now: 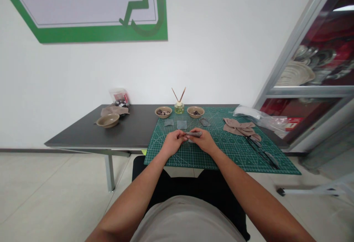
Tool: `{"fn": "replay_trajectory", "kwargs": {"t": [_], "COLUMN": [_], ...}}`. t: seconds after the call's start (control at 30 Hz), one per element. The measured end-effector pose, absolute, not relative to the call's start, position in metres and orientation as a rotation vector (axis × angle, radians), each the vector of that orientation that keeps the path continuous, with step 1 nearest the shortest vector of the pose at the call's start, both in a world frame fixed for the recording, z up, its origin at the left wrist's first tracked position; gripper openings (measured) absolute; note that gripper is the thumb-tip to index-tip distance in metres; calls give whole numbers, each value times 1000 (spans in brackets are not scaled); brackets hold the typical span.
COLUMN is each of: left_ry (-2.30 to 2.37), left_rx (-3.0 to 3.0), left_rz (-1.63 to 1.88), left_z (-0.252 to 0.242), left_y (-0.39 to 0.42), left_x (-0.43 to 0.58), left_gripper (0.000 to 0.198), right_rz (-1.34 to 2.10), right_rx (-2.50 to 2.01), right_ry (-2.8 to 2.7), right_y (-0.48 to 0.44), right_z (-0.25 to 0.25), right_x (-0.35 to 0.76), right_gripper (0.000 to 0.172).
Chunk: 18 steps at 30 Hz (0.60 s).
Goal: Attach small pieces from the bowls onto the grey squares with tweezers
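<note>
Pinching grip: left hand (173,141) and right hand (204,140), both on gray cloth (195,134)
Gray cloth: over the green mat (238,148), left of its middle
Far side: left bowl (163,116), bottle (179,108), right bowl (195,116)

A green-bordered sign (85,8) bearing part of a green wheelchair symbol is mounted on the white wall (210,50), above a dark tabletop (135,131) set over pale floor tiles (38,183). At the tabletop's left rear, a clear container (118,96) with red markings stands beside bunched brown cloth (108,110); a small glass bottle (179,108) holding two sticks (182,94) stands near the rear edge. At right, a metal-framed glazed cabinet (306,91) displays a pale, ridged object (296,73) near shiny round ware (325,58).
</note>
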<state>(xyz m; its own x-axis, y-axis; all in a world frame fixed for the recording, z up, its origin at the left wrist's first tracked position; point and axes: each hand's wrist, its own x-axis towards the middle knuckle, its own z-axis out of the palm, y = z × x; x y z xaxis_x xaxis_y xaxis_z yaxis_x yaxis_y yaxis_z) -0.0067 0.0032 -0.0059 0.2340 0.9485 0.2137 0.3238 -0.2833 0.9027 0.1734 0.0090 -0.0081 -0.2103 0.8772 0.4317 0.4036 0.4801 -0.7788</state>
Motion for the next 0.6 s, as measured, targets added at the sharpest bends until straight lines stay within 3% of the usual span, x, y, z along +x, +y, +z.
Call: {"fn": "replay_trajectory", "kwargs": {"t": [0.6], "left_ry": [1186], "left_rx": [1727], "left_rz": [1045], "left_z": [-8], "left_y": [5], "left_x": [-6], "left_gripper": [9], "right_rz": [599], "right_rx": [-1072], "right_ry": [-1865], "right_y": [7], "right_z": [-5], "right_x": [172], "right_gripper": [12]}}
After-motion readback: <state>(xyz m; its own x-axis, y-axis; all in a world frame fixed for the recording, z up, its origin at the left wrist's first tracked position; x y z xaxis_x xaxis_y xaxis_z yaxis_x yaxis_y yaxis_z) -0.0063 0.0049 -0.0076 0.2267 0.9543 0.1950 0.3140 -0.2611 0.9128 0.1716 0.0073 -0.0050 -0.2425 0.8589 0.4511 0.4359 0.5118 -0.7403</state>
